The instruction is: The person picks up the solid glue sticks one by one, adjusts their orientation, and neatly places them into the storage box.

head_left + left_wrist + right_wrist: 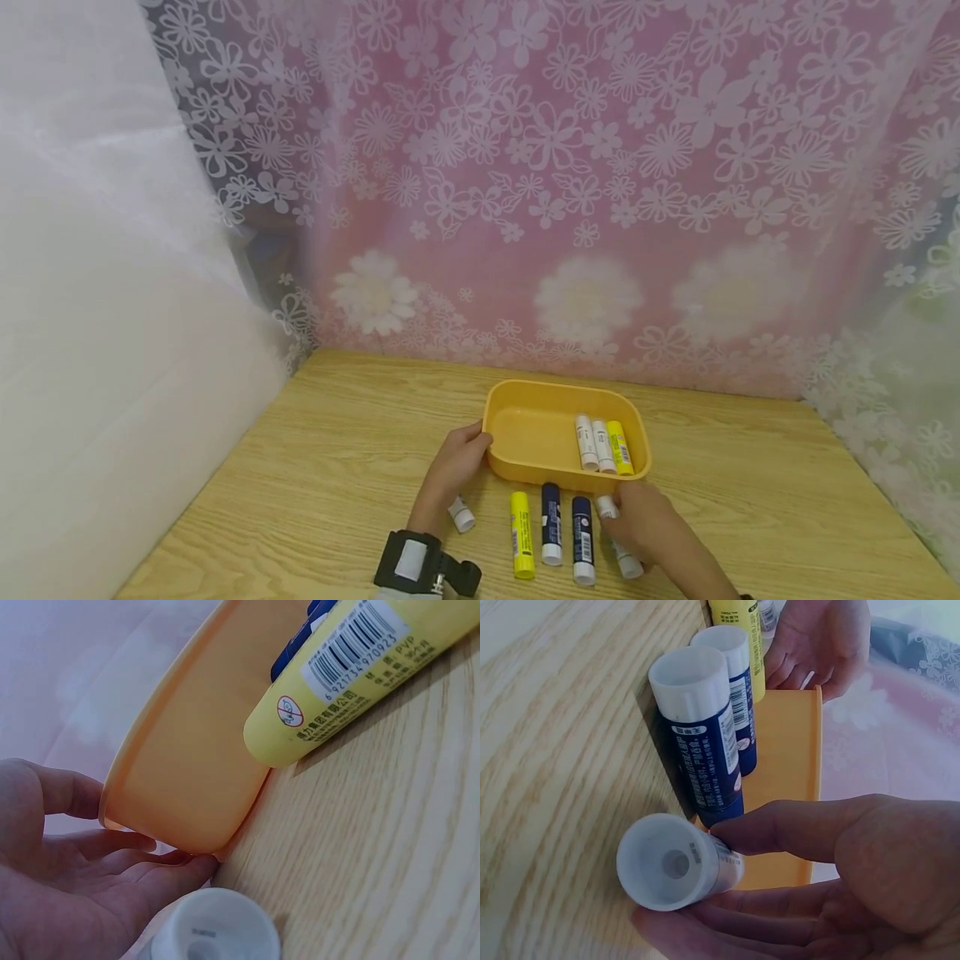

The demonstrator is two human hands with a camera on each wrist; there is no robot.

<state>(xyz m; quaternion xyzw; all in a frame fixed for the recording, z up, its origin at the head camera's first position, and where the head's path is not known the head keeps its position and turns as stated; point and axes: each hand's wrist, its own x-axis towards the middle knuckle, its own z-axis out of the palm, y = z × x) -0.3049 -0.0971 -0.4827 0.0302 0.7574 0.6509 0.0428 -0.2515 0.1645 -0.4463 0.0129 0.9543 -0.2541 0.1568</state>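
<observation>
My left hand grips the left rim of a yellow-orange plastic basket, thumb over the edge and fingers along the outer wall. My right hand holds a white glue stick between thumb and fingers, just in front of the basket's near right corner. Left of it lie two navy glue sticks with white ends, then a yellow glue stick. Another white glue stick is partly hidden beside my left wrist. Inside the basket, on its right side, rest two white glue sticks and one yellow one.
The wood-grain table extends on both sides of the basket. A pink floral curtain hangs along its back edge, and a pale sheet covers the left side.
</observation>
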